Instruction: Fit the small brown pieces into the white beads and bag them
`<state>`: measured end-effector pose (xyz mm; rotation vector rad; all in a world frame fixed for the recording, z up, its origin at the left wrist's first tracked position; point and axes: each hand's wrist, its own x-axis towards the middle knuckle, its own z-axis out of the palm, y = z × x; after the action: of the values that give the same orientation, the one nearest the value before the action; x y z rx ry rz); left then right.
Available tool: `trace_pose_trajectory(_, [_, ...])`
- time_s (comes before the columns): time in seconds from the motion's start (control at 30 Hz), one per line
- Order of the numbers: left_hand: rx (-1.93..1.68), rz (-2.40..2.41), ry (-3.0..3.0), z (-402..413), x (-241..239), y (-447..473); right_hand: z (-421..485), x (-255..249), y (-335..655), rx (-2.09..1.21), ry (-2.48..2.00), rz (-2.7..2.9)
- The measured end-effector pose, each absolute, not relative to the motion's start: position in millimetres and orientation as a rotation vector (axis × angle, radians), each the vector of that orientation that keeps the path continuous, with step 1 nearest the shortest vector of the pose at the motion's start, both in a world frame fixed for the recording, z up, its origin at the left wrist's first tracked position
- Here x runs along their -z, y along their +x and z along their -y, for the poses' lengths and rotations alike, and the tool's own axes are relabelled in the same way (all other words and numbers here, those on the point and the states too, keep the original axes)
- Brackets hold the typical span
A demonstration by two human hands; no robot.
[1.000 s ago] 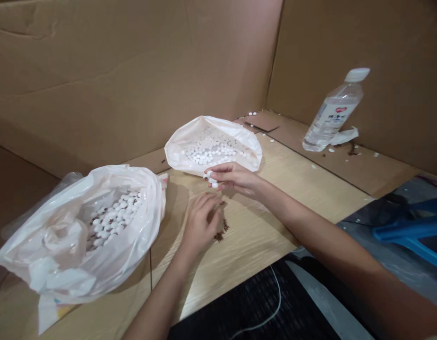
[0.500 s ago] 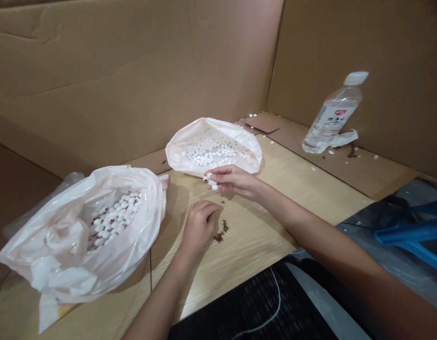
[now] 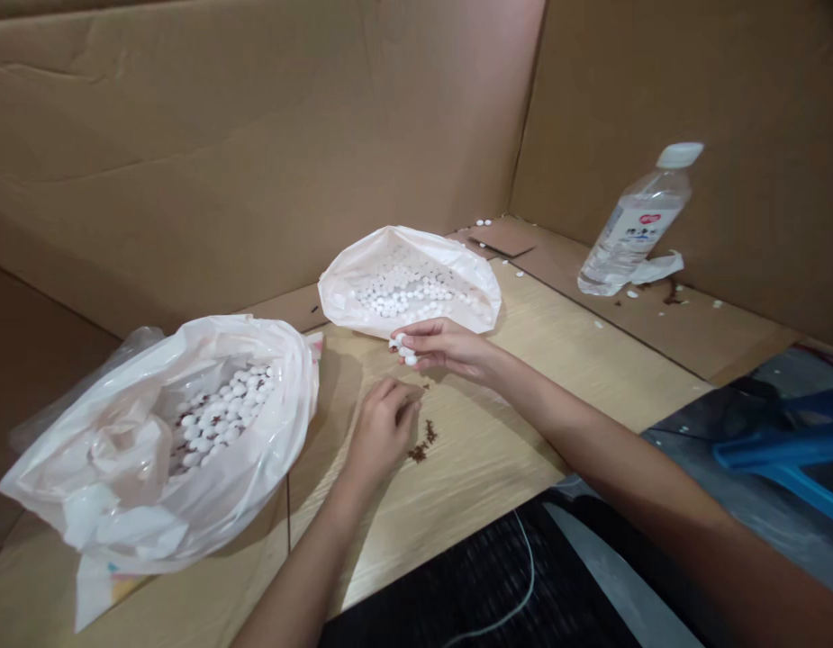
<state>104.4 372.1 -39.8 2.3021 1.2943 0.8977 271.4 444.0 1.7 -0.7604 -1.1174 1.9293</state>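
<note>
My right hand is closed round a few small white balls, with a reddish-brown bit among them. It is just in front of a white plastic bag that lies open with many white balls inside. My left hand is nearer me, its fingers curled together over the table; whatever they hold is hidden. Beside it lie small reddish-brown star-shaped pieces. A larger white plastic bag at the left gapes open, holding white balls mixed with brown pieces.
Cardboard walls close off the back and sides of the wooden table. A clear water bottle stands at the back right by a crumpled white scrap. Stray balls and brown bits lie around it. A blue frame is at the right.
The left-hand fingers have shifted slightly, with the thumb lower. My right hand still holds the white balls in nearly the same place. The view has moved a little.
</note>
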Motion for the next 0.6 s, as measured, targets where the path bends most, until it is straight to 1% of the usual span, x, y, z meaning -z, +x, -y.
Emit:
trace_pose_trajectory(0.27, [-0.737,-1.236,2.504,-369.7,38.1,104.2,-445.2,-1.7,271.4,-1.928,-0.768,1.116])
trace_pose_trajectory(0.47, [-0.981,-1.231,2.349,-371.7,39.7,105.3,-444.2,-2.2,271.7,-1.918,-0.773,1.132])
trace_pose_trajectory(0.6, [-1.051,-1.28,2.278,-371.8,40.3,104.0,-444.4,-1.5,271.8,-1.921,-0.777,1.137])
